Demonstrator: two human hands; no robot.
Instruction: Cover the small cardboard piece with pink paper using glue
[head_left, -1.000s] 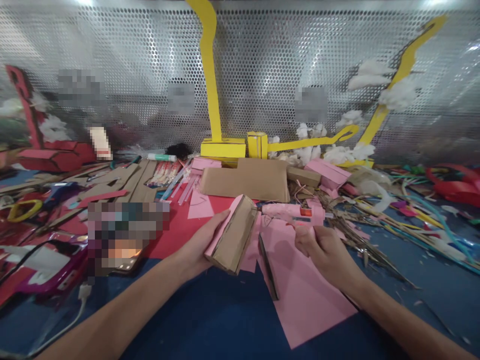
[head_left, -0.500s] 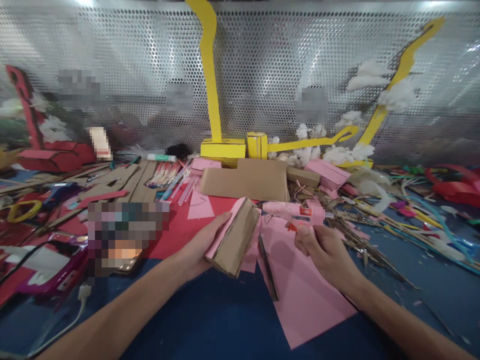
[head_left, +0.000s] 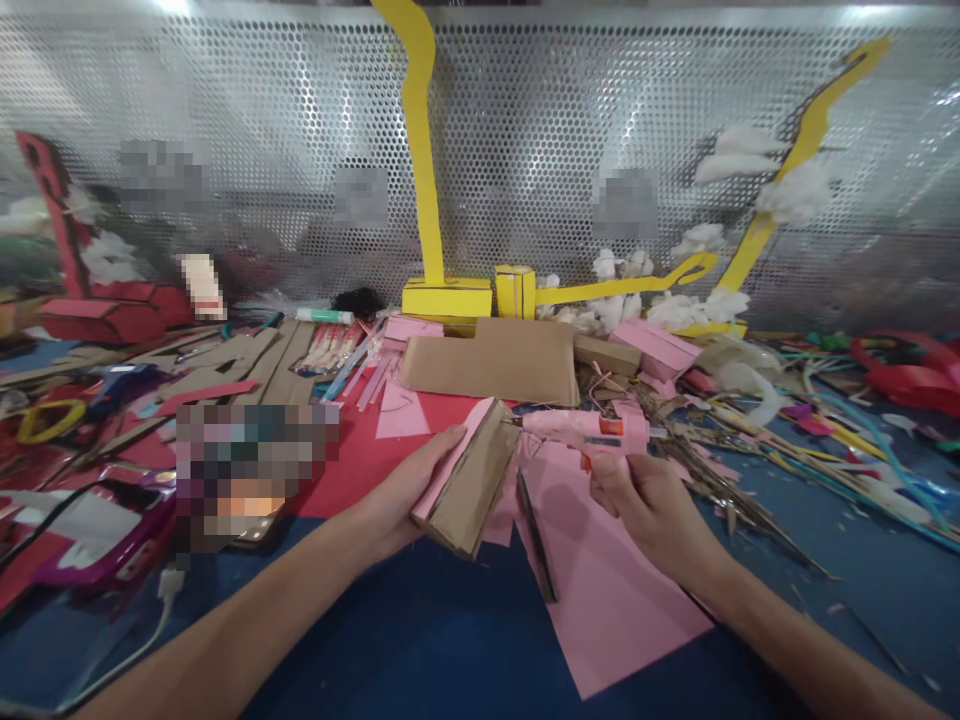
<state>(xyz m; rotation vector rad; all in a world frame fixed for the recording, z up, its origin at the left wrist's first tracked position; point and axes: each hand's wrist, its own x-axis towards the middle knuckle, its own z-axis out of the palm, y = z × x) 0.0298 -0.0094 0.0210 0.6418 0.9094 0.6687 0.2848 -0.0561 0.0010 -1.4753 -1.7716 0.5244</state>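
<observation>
A small cardboard box (head_left: pixel 480 490) with pink paper on its left side is tilted in my left hand (head_left: pixel 409 490), whose fingers are closed round it. My right hand (head_left: pixel 637 495) grips a pink hot glue gun (head_left: pixel 577 427) by its handle, with the index finger near the orange trigger. The gun's nozzle points left and is at the box's upper right edge; whether it touches cannot be made out. Below the gun lies a pink paper sheet (head_left: pixel 607 580) with a dark, pen-like stick (head_left: pixel 536 535) on it.
Yellow paper constructions (head_left: pixel 446 298) stand along the perforated metal panel (head_left: pixel 517 130). A cut cardboard piece (head_left: pixel 495 360) lies in front of them. Cardboard strips (head_left: pixel 255 365) and a white cable (head_left: pixel 161 610) lie left; scraps and thin sticks (head_left: pixel 735 500) litter the right.
The glue gun has moved slightly left and down, bringing its nozzle to the box's upper edge. The box stays nearly still in my left hand.
</observation>
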